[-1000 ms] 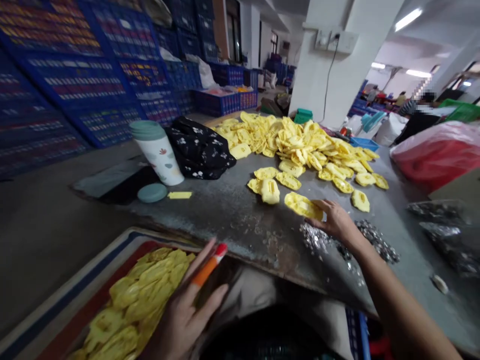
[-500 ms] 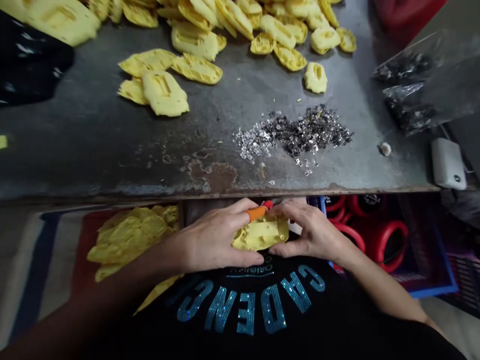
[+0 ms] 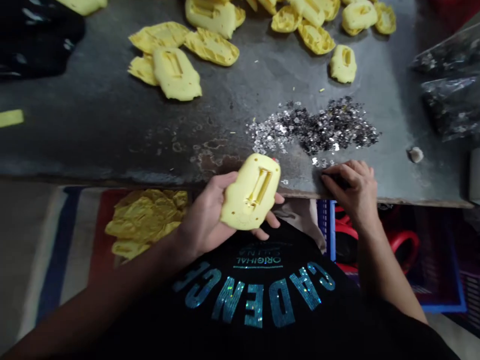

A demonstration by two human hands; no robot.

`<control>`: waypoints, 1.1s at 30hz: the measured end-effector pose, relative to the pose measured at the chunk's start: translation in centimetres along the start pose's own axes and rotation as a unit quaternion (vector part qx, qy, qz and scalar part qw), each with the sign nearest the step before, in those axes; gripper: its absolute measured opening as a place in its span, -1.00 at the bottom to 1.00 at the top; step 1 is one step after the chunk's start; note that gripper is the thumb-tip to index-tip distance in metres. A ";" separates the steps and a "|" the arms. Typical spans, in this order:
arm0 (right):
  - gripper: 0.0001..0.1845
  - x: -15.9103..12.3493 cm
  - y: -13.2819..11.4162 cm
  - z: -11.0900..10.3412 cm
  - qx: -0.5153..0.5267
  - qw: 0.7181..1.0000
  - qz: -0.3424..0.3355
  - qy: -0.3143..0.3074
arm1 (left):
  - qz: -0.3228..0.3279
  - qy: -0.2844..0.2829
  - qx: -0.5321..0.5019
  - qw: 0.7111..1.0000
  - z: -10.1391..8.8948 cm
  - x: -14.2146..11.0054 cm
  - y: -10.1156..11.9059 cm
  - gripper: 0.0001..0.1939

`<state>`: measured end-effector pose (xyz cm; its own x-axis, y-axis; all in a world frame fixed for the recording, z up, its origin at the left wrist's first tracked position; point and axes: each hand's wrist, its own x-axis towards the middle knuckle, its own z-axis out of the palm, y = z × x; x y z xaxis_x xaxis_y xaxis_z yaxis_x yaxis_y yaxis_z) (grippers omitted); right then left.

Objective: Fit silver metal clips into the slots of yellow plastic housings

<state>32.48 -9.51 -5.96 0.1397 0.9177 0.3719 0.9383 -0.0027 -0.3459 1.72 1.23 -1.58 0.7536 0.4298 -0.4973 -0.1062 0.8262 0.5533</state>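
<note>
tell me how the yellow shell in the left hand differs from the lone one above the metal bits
The held shell sits in the left hand; the lone shell lies on the table. The held shell looks larger in the picture, the lone shell smaller. The held shell's slot slants; the lone shell's runs nearly upright. Both are yellow, with a long slot facing the camera.

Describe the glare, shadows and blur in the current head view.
Head view: bright glints off the small metal pieces and the shirt's sequin letters; head view: the left forearm lies dark, while the yellow shell in the left hand is well lit; head view: the plastic bag shines, its contents soft.
</note>
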 end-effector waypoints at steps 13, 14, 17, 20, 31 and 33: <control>-0.67 4.8 -9.3 -3.5 0.174 0.961 -0.204 -0.067 | -0.082 -0.127 -0.118 0.981 -1.1 -0.5 -1.1 -0.27; -0.66 5.1 -9.4 -3.5 0.168 0.959 -0.216 -0.068 | -0.086 -0.131 -0.120 0.980 -1.2 -0.7 -1.1 -0.29; -0.62 5.5 -9.6 -3.8 0.139 0.957 -0.246 -0.069 | -0.096 -0.136 -0.127 0.978 -1.2 -0.9 -1.3 -0.35; -0.60 5.4 -9.9 -4.2 0.107 0.957 -0.261 -0.071 | -0.103 -0.134 -0.129 0.977 -1.0 -1.1 -1.3 -0.37; -0.63 4.1 -10.2 -4.4 0.018 0.963 -0.260 -0.067 | -0.088 -0.139 -0.109 0.980 -0.7 -0.9 -1.9 -0.33; -0.63 3.9 -10.1 -4.1 0.031 0.966 -0.250 -0.059 | -0.086 -0.146 -0.116 0.979 -0.7 -0.7 -2.0 -0.31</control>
<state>24.88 -7.53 2.54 -0.3672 0.8368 0.4061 0.8575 0.4737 -0.2008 0.95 -0.52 -2.78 0.9233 0.1826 -0.3378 -0.0808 0.9524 0.2940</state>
